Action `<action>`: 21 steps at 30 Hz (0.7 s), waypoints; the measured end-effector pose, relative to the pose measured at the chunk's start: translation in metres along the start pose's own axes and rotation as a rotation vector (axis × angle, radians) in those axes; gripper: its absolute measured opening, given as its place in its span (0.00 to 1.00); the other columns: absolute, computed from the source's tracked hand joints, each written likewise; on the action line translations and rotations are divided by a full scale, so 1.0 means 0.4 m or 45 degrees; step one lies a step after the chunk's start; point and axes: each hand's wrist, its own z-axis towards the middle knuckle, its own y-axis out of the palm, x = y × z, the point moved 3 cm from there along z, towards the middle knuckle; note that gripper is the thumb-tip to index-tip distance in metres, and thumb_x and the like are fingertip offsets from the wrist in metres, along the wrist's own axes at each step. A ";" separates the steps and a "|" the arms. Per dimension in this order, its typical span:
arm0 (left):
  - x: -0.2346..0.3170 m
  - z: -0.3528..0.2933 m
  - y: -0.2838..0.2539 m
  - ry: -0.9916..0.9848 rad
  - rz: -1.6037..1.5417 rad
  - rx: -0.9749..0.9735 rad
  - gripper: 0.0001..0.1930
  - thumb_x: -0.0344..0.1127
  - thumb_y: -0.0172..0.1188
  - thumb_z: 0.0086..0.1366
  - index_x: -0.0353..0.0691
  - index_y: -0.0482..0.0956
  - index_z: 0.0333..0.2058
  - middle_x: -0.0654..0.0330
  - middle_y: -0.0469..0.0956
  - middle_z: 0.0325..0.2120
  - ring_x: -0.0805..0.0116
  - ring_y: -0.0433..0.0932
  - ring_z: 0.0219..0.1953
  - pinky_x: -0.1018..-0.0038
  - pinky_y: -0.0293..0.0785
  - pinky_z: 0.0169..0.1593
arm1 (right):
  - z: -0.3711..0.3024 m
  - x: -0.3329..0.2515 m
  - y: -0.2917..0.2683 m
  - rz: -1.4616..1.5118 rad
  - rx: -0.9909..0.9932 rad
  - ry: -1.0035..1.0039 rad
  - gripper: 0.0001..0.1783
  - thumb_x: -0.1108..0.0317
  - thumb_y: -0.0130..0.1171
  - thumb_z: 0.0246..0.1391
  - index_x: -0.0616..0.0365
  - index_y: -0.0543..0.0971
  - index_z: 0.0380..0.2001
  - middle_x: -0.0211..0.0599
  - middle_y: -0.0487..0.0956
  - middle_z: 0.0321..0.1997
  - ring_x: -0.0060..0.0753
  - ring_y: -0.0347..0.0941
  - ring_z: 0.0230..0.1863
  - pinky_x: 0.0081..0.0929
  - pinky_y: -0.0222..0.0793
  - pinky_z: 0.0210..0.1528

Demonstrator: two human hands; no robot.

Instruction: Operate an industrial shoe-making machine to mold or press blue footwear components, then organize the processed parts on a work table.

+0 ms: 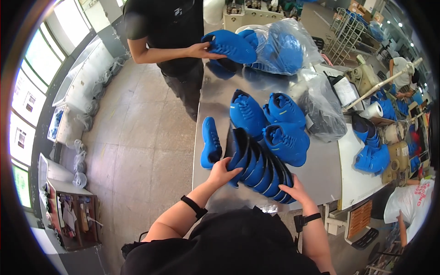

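Observation:
A row of nested blue shoe uppers (262, 170) with dark linings lies slanted over the near part of the metal table. My left hand (223, 171) is closed on its left end, thumb on the front upper. At the right end my right hand (296, 189) grips the last uppers, thumb on top. Just beyond the row, laced blue uppers stand in a group: one on the left (247, 110), one farther right (285, 111) and one nearer (287, 143). A single blue upper (211, 143) lies on its side near my left hand.
Across the metal table (321, 170), a person in black (167, 32) holds a blue upper (231, 46). Clear plastic bags (286, 46) with blue uppers and a greyish bag (322, 107) are beside it. Sewing machines (396, 158) and other workers stand right; white bins (82, 82) line the left wall.

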 end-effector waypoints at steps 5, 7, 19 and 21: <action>0.000 0.019 -0.025 -0.020 0.178 -0.012 0.31 0.57 0.64 0.59 0.29 0.79 0.42 0.42 0.81 0.33 0.50 0.82 0.36 0.63 0.76 0.42 | -0.010 -0.003 -0.002 0.075 0.022 0.088 0.48 0.51 0.71 0.44 0.71 0.62 0.60 0.54 0.72 0.58 0.43 0.69 0.60 0.35 0.62 0.63; 0.038 0.017 -0.039 -0.045 0.315 0.059 0.27 0.55 0.61 0.61 0.31 0.80 0.38 0.43 0.81 0.29 0.48 0.81 0.35 0.61 0.76 0.41 | -0.009 0.015 -0.005 0.082 0.018 0.091 0.49 0.50 0.71 0.44 0.71 0.62 0.60 0.54 0.72 0.58 0.43 0.69 0.60 0.35 0.62 0.63; -0.149 0.096 -0.129 -0.148 0.220 0.609 0.24 0.38 0.51 0.63 0.45 0.66 0.58 0.49 0.79 0.34 0.59 0.79 0.30 0.64 0.77 0.38 | -0.018 -0.002 -0.012 0.032 0.036 0.146 0.53 0.46 0.72 0.42 0.71 0.61 0.61 0.56 0.71 0.59 0.45 0.68 0.62 0.35 0.60 0.65; -0.172 0.142 -0.121 -0.284 -0.521 0.536 0.23 0.35 0.42 0.65 0.46 0.62 0.60 0.52 0.80 0.32 0.65 0.78 0.28 0.71 0.74 0.28 | -0.026 0.007 -0.031 -0.024 0.086 0.161 0.53 0.46 0.71 0.42 0.71 0.61 0.61 0.56 0.72 0.59 0.46 0.68 0.61 0.36 0.61 0.64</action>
